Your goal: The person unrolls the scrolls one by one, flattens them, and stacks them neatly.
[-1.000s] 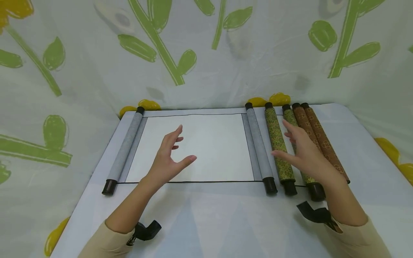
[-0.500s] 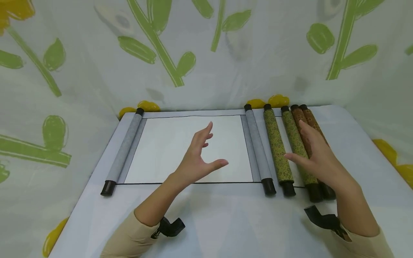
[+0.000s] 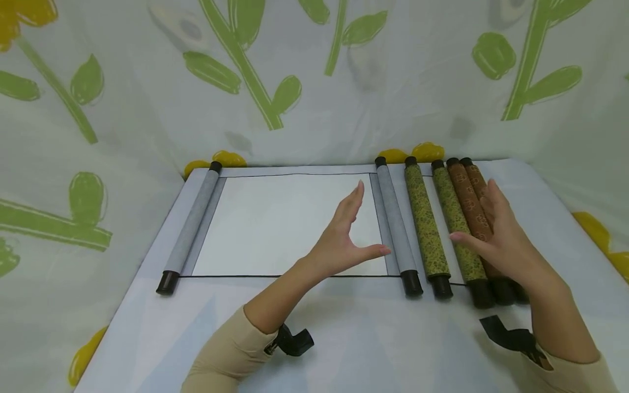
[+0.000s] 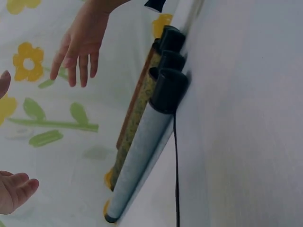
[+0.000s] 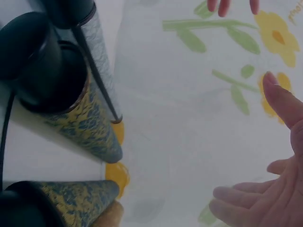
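Note:
A hanging scroll with grey rollers lies unrolled, its white sheet (image 3: 265,224) between the left roller (image 3: 191,224) and right roller (image 3: 395,221). My left hand (image 3: 336,248) hovers over the sheet's right part, thumb and fingers spread wide, thumb tip near the right roller. Beside it lie two green-patterned rolls (image 3: 426,224) with a strip of white between them. Two brown patterned rolls (image 3: 467,199) lie further right. Above these my right hand (image 3: 511,245) hangs with thumb and fingers apart, partly hiding them. Both hands hold nothing. In the left wrist view, the right hand (image 4: 83,42) points downward.
The scrolls lie on a white table (image 3: 344,349) with faint blue shapes. Behind it hangs a pale curtain (image 3: 314,120) printed with green stems and yellow flowers. Black camera mounts (image 3: 295,343) sit at both wrists and stick out below the forearms.
My left hand has travelled right across the white sheet, toward its right roller. The right hand has also shifted right, from the green rolls to over the brown ones. The scrolls look unmoved.

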